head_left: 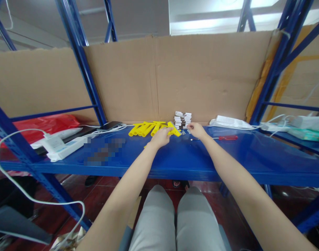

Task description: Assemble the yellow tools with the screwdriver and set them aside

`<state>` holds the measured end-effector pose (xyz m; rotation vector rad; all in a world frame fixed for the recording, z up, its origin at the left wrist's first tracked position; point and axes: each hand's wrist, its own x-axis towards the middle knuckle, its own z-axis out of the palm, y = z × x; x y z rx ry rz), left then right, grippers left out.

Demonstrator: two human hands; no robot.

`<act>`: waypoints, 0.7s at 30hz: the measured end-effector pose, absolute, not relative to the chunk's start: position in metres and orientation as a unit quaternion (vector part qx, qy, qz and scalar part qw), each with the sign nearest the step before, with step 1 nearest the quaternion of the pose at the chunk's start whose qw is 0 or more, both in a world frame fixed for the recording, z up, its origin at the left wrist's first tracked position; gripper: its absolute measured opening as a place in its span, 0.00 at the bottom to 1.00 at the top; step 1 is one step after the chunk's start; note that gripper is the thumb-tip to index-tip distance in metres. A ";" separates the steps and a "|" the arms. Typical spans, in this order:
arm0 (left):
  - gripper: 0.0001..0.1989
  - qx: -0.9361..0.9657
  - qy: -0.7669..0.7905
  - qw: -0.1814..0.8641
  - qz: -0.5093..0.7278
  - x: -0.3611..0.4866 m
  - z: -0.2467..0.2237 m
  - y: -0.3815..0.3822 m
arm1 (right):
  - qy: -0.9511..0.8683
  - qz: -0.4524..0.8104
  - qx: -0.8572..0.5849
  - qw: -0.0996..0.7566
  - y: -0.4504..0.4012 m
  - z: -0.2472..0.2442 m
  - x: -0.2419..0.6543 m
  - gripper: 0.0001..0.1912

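My left hand is closed on a yellow T-shaped scraper, whose wide head points right along the blue shelf. Just right of it, my right hand has its fingertips pinched together beside a scatter of small metal screws; whatever is between them is too small to make out. Several more yellow scrapers lie in a row behind and left of my left hand. A stack of small white boxes stands behind the screws. A screwdriver with a red handle lies to the right, its shaft partly behind my right wrist.
Cardboard walls the back of the blue shelf. White power strips and cables run along the left, near a dark phone. A white packet lies at the back right. Blue posts frame both sides.
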<state>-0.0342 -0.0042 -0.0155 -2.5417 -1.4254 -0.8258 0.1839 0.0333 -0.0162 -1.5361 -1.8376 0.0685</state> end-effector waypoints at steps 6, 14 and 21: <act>0.19 -0.836 -0.478 0.042 -0.265 -0.038 -0.018 0.001 | -0.758 -0.037 -0.619 0.201 0.026 -0.027 0.183 0.20; 0.18 -0.843 -0.474 0.033 -0.251 -0.034 -0.018 0.000 | -0.794 -0.055 -0.589 0.138 0.024 -0.030 0.173 0.24; 0.18 -0.848 -0.468 0.025 -0.245 -0.034 -0.018 0.000 | -0.803 -0.055 -0.574 0.149 0.024 -0.029 0.170 0.18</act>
